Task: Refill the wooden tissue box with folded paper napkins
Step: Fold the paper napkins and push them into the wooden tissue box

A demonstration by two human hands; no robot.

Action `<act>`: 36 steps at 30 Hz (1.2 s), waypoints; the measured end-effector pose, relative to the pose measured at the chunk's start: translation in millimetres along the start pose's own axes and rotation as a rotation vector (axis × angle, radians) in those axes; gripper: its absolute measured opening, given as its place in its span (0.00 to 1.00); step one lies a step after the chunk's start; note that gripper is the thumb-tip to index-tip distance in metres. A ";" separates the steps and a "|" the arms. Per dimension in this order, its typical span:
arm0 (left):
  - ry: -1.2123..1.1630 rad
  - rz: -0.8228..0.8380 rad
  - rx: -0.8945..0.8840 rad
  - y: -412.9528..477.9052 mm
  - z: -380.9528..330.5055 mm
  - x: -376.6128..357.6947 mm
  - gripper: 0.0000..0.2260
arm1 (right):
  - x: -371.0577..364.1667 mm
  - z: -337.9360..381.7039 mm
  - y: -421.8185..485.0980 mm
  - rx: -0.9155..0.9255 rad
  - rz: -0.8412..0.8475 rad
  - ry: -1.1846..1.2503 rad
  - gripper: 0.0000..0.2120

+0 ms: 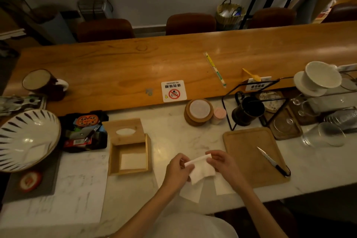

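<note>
The wooden tissue box (148, 152) stands open on the marble counter, left of my hands. Its lid (124, 131), with an oval slot, leans back behind it. A white napkin lies flat inside on the bottom (132, 160). My left hand (178, 172) and my right hand (222, 162) both pinch a white paper napkin (201, 170) held above the counter, its top edge stretched between my fingers. More white napkins lie flat on the counter below it (193, 193), partly hidden by my hands.
A wooden cutting board (249, 152) with a knife (272, 161) lies to the right. Glasses (328, 135) and cups stand at the far right. A black tray of packets (85, 131) and a striped bowl (27, 139) sit to the left. Paper sheets (67, 189) lie at front left.
</note>
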State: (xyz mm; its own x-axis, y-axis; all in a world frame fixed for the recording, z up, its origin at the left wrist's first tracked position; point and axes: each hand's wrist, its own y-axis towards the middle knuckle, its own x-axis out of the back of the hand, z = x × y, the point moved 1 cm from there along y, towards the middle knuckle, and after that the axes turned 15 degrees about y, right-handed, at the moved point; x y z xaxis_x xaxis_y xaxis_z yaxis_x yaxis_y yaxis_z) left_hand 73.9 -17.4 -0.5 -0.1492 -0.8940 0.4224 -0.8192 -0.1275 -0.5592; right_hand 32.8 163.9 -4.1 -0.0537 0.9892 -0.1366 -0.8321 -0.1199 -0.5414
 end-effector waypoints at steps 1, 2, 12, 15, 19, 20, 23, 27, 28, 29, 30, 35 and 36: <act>-0.063 -0.009 0.062 -7.6 6.4 -2.9 0.04 | -2.8 -2.3 -2.2 -0.012 0.033 -0.038 0.11; -0.114 -0.019 0.126 -14.0 14.3 -6.6 0.04 | -6.1 -4.8 -3.0 -0.014 0.074 -0.103 0.11; 0.100 -0.112 0.327 -55.0 60.5 -40.2 0.11 | -39.0 -33.5 9.1 0.192 0.354 -0.904 0.22; 0.166 -0.163 0.306 -56.0 60.9 -37.9 0.11 | -43.4 -41.0 9.0 0.267 0.368 -1.000 0.22; 0.240 -0.186 0.248 -56.6 60.1 -38.5 0.10 | -47.2 -44.1 7.6 0.339 0.377 -1.035 0.21; 0.255 -0.190 0.225 -56.6 59.5 -38.3 0.10 | -47.6 -43.1 7.7 0.350 0.372 -1.038 0.21; 0.309 -0.185 0.171 -57.0 57.2 -39.0 0.10 | -45.0 -39.4 9.1 0.349 0.345 -1.030 0.22; 0.473 -0.153 0.094 -54.6 54.4 -44.6 0.11 | -41.1 -39.8 11.8 0.362 0.345 -1.047 0.24; 0.547 -0.147 0.062 -52.6 54.2 -46.1 0.12 | -40.3 -40.3 11.7 0.370 0.348 -1.054 0.24; 0.618 -0.150 0.040 -50.4 54.5 -47.4 0.13 | -39.5 -40.7 11.3 0.375 0.348 -1.066 0.25; 0.680 -0.173 0.016 -49.4 53.7 -47.6 0.13 | -38.1 -41.6 11.0 0.380 0.339 -1.081 0.25; 0.885 -0.205 -0.020 -43.1 53.9 -52.8 0.25 | -33.9 -44.9 7.7 0.346 0.183 -1.155 0.21; 0.884 -0.192 -0.009 -41.0 56.1 -54.8 0.25 | -35.0 -44.8 7.4 0.327 0.160 -1.153 0.20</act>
State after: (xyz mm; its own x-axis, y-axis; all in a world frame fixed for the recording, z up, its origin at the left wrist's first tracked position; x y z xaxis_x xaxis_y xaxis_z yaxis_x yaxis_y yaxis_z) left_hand 146.8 12.6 -40.7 -0.3773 -0.2011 0.9040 -0.8778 -0.2335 -0.4183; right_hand 53.2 124.6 -40.5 -0.4908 0.4790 0.7278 -0.8625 -0.3857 -0.3277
